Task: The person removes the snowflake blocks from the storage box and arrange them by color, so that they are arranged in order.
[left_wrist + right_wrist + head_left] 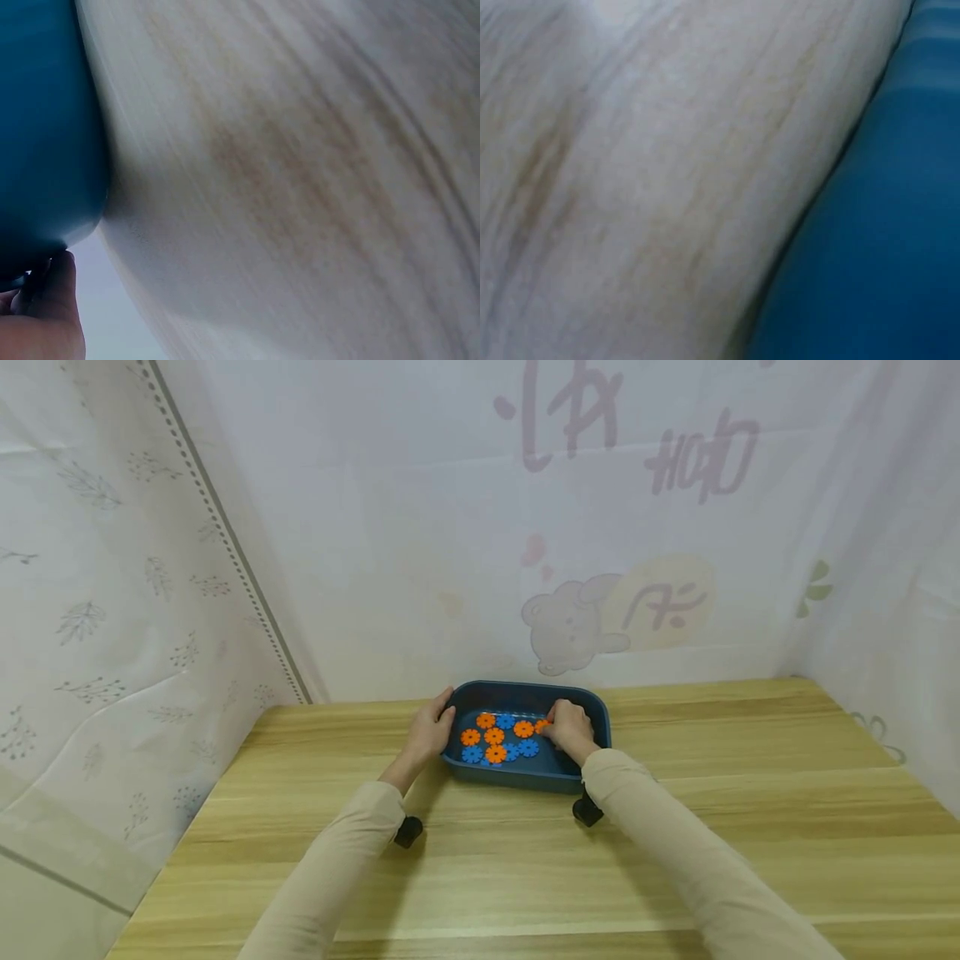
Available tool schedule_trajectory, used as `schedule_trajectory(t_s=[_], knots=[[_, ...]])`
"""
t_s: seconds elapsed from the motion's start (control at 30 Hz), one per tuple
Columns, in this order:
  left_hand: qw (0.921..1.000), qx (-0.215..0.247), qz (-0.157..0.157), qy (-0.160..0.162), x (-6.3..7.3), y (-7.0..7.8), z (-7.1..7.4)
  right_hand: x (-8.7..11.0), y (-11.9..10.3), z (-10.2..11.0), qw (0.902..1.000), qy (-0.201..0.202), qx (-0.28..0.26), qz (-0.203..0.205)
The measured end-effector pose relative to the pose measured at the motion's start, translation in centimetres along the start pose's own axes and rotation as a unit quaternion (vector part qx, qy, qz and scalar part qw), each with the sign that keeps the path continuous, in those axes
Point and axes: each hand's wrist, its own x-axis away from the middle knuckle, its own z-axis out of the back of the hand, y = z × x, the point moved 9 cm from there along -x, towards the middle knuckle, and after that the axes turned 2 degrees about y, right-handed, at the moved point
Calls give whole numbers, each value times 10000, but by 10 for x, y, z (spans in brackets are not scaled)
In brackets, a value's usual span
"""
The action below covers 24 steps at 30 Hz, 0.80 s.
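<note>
A dark blue plastic bin [517, 779] holds several orange and blue notched discs, flower-like building pieces. At its left end my left hand [431, 727] grips the wall, thumb at the rim. In the left wrist view, fingers [56, 289] reach the underside of the blue bin [49, 135]. Reaching over the near right corner, my right hand [570, 727] is down inside the bin, its curled fingertips pinching an orange notched disc [542, 727]. Beside that disc lies another orange one [523, 729], with a blue one [528, 748] nearer me. The right wrist view shows only the bin's outer wall [870, 247] and tabletop.
The bin stands on a wood-grain table [480, 868] near its back edge. Behind it hangs a pale printed cloth [420, 527], with more cloth at both sides. Black wrist devices [408, 832] hang below both sleeves.
</note>
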Motion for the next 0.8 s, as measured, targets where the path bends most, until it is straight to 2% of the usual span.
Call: schedule_trajectory(t_s=[0.27,0.53,0.8], knots=[[10000,-86,11,5,-1,-1,1,-2,1,-2,10000,-13,28,-37],[9999,-119,-23,-11,1,-2,-1,2,0,-1,9998,59,-14,178],[9999,-147,13,-12,0,-1,-1,3,0,0,9999,11,-62,141]])
